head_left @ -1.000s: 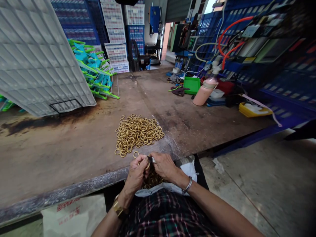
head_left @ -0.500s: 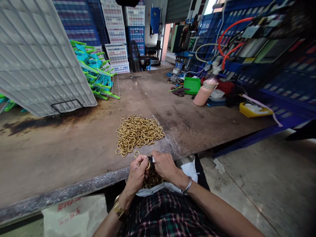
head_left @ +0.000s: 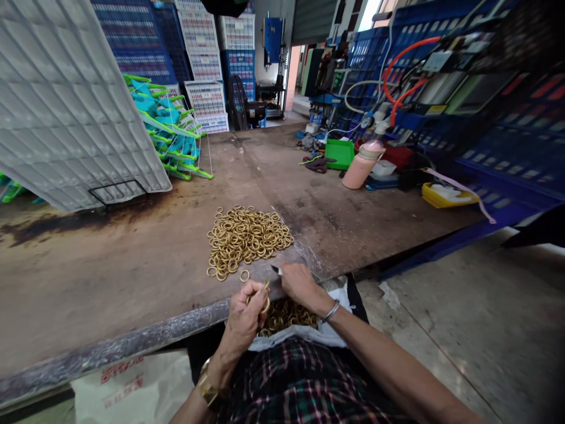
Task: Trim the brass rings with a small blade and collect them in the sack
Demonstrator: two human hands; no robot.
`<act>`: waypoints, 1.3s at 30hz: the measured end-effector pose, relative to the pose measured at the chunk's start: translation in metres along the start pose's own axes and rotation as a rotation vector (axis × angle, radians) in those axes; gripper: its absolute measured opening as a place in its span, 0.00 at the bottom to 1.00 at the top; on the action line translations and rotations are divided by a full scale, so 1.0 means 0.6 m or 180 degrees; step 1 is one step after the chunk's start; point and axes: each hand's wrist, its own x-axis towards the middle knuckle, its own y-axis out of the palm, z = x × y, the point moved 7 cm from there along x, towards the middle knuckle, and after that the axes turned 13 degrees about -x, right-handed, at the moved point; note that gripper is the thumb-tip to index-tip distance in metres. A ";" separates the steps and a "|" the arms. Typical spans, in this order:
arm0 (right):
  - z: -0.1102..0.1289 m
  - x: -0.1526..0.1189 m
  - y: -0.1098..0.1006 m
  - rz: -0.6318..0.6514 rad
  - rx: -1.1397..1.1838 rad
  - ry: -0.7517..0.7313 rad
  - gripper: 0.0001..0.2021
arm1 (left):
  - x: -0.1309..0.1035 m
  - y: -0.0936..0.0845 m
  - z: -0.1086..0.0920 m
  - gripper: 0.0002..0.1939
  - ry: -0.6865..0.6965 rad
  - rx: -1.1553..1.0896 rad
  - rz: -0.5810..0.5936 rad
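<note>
My left hand [head_left: 241,318] is closed around brass-coloured rings [head_left: 267,304], which stick out between the thumb and fingers. My right hand [head_left: 302,287], a little to the right and apart from it, grips a small tool with a dark tip [head_left: 276,270]; its exact kind is unclear. Below both hands, more rings [head_left: 289,316] fill a white cloth bag [head_left: 286,337] on my lap. A pile of the same rings [head_left: 247,235] lies on the table just beyond my hands. One single ring [head_left: 248,274] rests near my left fingertips.
The wooden table [head_left: 132,265] has a plastic-wrapped front edge. A ribbed pale panel [head_left: 83,106] leans at left beside green and turquoise frames [head_left: 176,138]. On the right stand a pink bottle [head_left: 361,168], a green tray [head_left: 339,154], a yellow tray [head_left: 445,197] and a machine with red hoses [head_left: 392,65].
My right hand has moved right and slightly up with the small tool, away from my left hand. The left hand still holds rings, and the pile looks the same.
</note>
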 end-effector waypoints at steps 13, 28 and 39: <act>0.043 -0.036 -0.021 -0.0375 0.0313 -0.0607 0.13 | 0.000 -0.003 0.007 0.17 -0.0135 -0.0306 -0.0060; 0.004 0.001 0.010 -0.0423 0.0076 -0.0315 0.11 | -0.037 0.012 0.032 0.14 -0.0763 -0.0762 0.0195; 0.093 0.028 -0.009 -0.0863 0.0658 -0.0630 0.12 | -0.060 -0.038 0.159 0.03 -0.2138 -0.1971 -0.1691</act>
